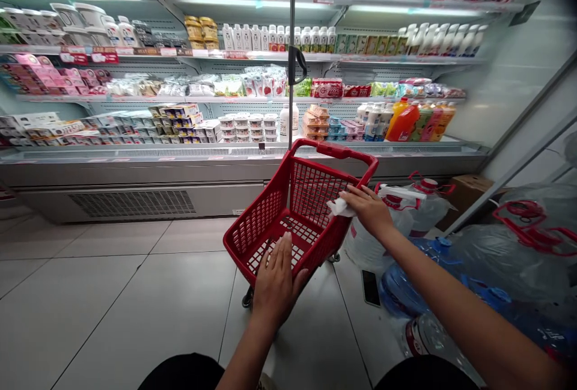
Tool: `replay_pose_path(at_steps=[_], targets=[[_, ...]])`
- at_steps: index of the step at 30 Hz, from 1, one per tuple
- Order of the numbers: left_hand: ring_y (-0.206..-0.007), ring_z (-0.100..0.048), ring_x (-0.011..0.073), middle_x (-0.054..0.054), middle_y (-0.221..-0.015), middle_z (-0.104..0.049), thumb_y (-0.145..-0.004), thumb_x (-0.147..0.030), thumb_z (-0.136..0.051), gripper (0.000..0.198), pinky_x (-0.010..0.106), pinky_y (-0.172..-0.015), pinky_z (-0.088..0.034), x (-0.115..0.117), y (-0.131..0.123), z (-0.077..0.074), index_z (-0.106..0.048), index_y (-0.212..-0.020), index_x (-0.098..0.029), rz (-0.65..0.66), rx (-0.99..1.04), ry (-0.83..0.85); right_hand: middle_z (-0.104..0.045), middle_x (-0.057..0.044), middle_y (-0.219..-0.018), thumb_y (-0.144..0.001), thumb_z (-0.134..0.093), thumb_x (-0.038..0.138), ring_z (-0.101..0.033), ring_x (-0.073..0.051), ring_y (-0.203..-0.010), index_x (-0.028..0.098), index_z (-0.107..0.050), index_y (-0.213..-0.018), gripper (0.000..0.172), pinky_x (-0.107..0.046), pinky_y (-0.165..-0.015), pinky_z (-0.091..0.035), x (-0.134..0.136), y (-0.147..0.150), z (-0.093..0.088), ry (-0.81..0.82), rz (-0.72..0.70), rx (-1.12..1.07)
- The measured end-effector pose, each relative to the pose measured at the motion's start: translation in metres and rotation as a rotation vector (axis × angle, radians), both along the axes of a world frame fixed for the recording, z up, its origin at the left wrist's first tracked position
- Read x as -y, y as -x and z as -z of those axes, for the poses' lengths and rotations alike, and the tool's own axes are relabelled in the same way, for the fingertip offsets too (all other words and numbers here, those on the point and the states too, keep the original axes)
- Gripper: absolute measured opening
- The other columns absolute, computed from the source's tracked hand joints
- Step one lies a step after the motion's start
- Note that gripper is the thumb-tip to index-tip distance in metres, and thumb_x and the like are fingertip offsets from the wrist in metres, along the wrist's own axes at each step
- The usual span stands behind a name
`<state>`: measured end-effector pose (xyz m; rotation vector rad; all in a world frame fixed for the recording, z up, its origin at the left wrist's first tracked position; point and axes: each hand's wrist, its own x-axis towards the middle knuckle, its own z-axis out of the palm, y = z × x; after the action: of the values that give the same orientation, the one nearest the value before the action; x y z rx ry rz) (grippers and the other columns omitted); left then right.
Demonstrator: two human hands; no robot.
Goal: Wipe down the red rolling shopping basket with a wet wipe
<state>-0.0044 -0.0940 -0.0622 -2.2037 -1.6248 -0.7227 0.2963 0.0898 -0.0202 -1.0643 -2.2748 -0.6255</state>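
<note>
A red plastic shopping basket cart [311, 246] with grid walls stands on small wheels in front of me, its handle [336, 149] on the far side. My left hand [276, 279] is at the near rim, fingers stretched out together over the edge, thumb apart. At the right rim, just below the handle, my right hand [369, 211] presses a crumpled white tissue [341, 207] against the red plastic. The tissue sticks out past the fingertips toward the inside. Part of the near wall is hidden behind my left hand.
A refrigerated display [225, 164] with stocked shelves runs across the back. Large water bottles [419, 258] crowd the right side beside a cardboard box [469, 188]. A dark phone [371, 288] lies on the tiled floor [112, 318]. My knees show at the bottom edge.
</note>
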Motion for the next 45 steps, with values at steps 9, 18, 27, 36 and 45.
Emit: replay_pose_path(at_steps=[9,18,27,36,45], targets=[[-0.152,-0.039,0.0291,0.016,-0.165,-0.039,-0.105,-0.051,-0.044,0.082,0.052,-0.124,-0.033,0.011,-0.041,-0.003,-0.005,-0.167,-0.016,-0.039,0.039,-0.01,-0.065,-0.009,-0.143,-0.1,-0.042,0.006,-0.052,-0.022,-0.143,0.018,-0.053,-0.149,0.051,-0.046,-0.122,-0.042,0.079,0.061,0.028,0.089,-0.219,0.065],[-0.158,-0.027,0.0273,0.012,-0.171,-0.028,-0.099,-0.055,-0.054,0.091,0.046,-0.127,-0.028,0.008,-0.009,-0.017,-0.009,-0.167,-0.016,0.262,-0.041,0.08,-0.059,-0.005,-0.151,-0.105,-0.053,0.021,-0.056,-0.023,-0.136,0.03,-0.061,-0.141,0.038,-0.045,-0.117,-0.046,0.081,0.03,0.018,0.103,-0.327,0.113],[-0.152,-0.04,0.0278,0.007,-0.171,-0.03,-0.095,-0.052,-0.06,0.09,0.044,-0.119,-0.04,-0.001,0.016,-0.015,-0.013,-0.167,-0.026,0.258,-0.079,0.18,-0.072,-0.006,-0.123,-0.097,-0.053,0.003,-0.067,-0.019,-0.106,0.027,-0.062,-0.14,0.05,-0.035,-0.095,-0.057,0.035,0.008,0.02,-0.004,-0.343,0.219],[-0.148,-0.044,0.0287,0.006,-0.169,-0.032,-0.092,-0.045,-0.062,0.089,0.045,-0.118,-0.041,-0.003,0.008,-0.01,-0.019,-0.166,-0.026,0.23,-0.01,0.172,-0.071,-0.006,-0.123,-0.095,-0.051,0.002,-0.063,-0.023,-0.109,0.027,-0.063,-0.14,0.053,-0.034,-0.092,-0.052,0.027,-0.017,0.01,-0.024,-0.156,0.223],[-0.145,-0.049,0.0284,0.007,-0.167,-0.038,-0.091,-0.041,-0.063,0.085,0.046,-0.117,-0.042,-0.002,0.002,-0.009,-0.025,-0.165,-0.026,0.228,-0.002,0.172,-0.069,-0.013,-0.107,-0.102,-0.047,0.024,-0.063,-0.026,-0.097,0.021,-0.075,-0.113,0.031,-0.036,-0.076,-0.053,-0.016,-0.018,-0.018,0.111,0.127,-0.371]])
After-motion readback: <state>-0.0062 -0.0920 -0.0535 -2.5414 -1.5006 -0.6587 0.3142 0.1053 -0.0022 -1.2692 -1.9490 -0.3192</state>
